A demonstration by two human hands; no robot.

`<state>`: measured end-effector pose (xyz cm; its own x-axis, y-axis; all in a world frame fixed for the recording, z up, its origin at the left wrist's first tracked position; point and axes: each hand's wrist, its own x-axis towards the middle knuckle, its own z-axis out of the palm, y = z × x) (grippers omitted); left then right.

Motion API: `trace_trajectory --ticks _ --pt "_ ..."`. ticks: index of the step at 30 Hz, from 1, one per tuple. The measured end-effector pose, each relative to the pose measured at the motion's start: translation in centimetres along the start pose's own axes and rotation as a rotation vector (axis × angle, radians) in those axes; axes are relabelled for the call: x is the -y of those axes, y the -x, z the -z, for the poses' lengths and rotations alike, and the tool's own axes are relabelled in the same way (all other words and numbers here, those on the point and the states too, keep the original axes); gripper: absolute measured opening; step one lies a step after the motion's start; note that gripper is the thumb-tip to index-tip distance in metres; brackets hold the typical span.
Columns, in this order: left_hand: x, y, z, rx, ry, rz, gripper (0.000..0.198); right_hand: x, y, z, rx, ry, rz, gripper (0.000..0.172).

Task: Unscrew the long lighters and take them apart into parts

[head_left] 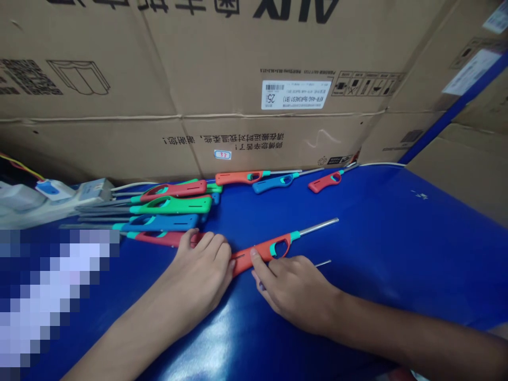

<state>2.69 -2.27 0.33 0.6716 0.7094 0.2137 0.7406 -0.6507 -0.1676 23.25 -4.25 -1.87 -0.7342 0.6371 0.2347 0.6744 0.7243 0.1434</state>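
Observation:
An orange gas lighter (260, 253) with a turquoise trigger and a metal tube lies slanted between my hands, its tube pointing right. My left hand (206, 267) is closed around its butt end, over the end of a red lighter (159, 239). My right hand (291, 286) is closed at the orange handle, one finger pressed on its top. A thin metal rod (323, 263) pokes out behind my right hand; the rest of it is hidden. Left of my hands, a green lighter (178, 205) and a blue lighter (166, 222) lie in a pile of several.
Along the back lie another orange lighter (238, 178), a blue one (273, 183) and a small red one (325, 182). A cardboard box wall (222, 63) stands behind the blue table surface (397, 238). A power strip (95, 191) with plugs sits at left.

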Motion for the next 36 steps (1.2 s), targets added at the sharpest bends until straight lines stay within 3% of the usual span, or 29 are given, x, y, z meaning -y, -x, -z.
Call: trace_trajectory --ticks 10,15,18,22,26,31,36 --pt "-0.2 -0.3 0.1 -0.054 -0.076 0.004 0.035 0.1 0.0 0.4 0.036 -0.002 0.007 0.040" --pt "-0.1 -0.3 0.6 -0.086 -0.056 0.170 0.035 0.2 0.0 0.2 0.017 0.005 0.019 0.042" --pt "-0.1 -0.1 1.3 -0.125 0.262 0.288 0.033 0.2 -0.1 0.0 -0.075 -0.014 -0.019 0.038" --pt "-1.2 0.0 1.6 -0.193 0.817 0.342 0.030 0.2 -0.1 0.3 -0.382 -0.096 -0.083 0.028" --pt "-2.7 0.0 1.1 -0.165 0.974 0.293 0.025 -0.2 0.3 1.0 -0.532 -0.202 -0.017 0.016" --pt "-3.4 0.3 0.8 -0.173 0.983 0.245 0.029 -0.2 0.4 1.1 -0.551 -0.247 0.098 0.018" --pt "-2.6 0.4 1.0 -0.188 0.774 0.227 0.018 -1.0 0.5 2.1 -0.496 -0.219 0.122 0.023"
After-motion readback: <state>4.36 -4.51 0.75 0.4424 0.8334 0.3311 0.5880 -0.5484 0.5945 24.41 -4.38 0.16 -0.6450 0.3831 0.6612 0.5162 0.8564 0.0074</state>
